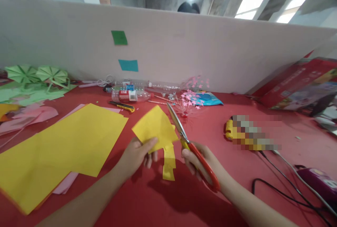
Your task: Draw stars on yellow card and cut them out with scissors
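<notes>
left hand [137, 153] over the middle of the red tabletop [237, 199], toward its near edge; fingers [151, 144] pinched on the lower corner of a small yellow paper piece [155, 125], held up off the surface. a narrow cut strip [168, 164] hangs from the piece's lower right side, still joined to it. right hand [200, 160] just right of the paper, fingers closed through the red loops of the scissors [189, 142]. the blades point up and away along the piece's right edge and look nearly shut, though motion blur makes that uncertain. toward the left edge of the tabletop lies a large yellow sheet [65, 149], flat, on top of pink sheets [65, 183]. in the far left corner, folded green paper fans [37, 74] on green sheets. along the far edge, against the white partition [184, 44], a clear plastic bottle [130, 95] lies on its side, with a yellow utility knife [122, 106] just in front of it and a cluster of pink stars [191, 97] to its right. a green note [119, 37] and a blue note [128, 65] stick to the partition. toward the right edge, a red box [297, 83] leans at the far corner; black cables [284, 192] run beside a purple device [318, 181] near the near right corner.
</notes>
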`<state>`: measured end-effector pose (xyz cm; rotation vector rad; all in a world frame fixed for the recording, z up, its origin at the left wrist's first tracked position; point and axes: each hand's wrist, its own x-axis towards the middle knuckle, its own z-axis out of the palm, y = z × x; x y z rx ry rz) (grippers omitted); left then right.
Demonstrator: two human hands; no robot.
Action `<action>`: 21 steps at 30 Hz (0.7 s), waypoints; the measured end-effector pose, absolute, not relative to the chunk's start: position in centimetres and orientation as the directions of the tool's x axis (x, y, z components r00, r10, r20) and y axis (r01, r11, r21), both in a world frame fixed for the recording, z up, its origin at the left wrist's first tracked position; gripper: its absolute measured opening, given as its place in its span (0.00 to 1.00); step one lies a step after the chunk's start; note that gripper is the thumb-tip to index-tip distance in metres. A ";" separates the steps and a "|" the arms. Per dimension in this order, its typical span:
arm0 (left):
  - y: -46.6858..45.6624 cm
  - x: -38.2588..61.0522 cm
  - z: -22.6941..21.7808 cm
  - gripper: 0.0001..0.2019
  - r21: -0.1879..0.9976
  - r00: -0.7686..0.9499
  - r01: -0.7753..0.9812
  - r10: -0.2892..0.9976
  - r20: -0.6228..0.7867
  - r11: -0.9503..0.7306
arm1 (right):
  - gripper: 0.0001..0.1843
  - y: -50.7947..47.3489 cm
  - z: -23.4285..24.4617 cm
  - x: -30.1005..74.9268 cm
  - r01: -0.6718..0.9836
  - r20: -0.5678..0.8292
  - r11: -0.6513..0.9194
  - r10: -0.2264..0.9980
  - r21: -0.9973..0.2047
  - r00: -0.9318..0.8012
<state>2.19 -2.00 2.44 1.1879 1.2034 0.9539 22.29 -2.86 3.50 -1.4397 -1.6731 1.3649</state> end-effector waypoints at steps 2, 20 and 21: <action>-1.5 1.6 2.6 0.25 0.996 -0.029 0.019 0.996 -0.087 0.087 | 0.25 -2.7 3.8 22.5 0.466 -0.206 -0.030 0.920 -0.884 -0.332; -1.2 0.9 2.3 0.23 1.000 -0.196 -0.009 0.980 0.019 -0.022 | 0.31 -2.5 3.7 22.6 0.661 -0.274 0.083 0.866 -0.746 -0.418; -1.2 0.9 2.3 0.23 1.000 -0.196 -0.013 0.980 0.022 -0.025 | 0.31 -2.5 3.7 22.6 0.649 -0.278 0.070 0.865 -0.758 -0.418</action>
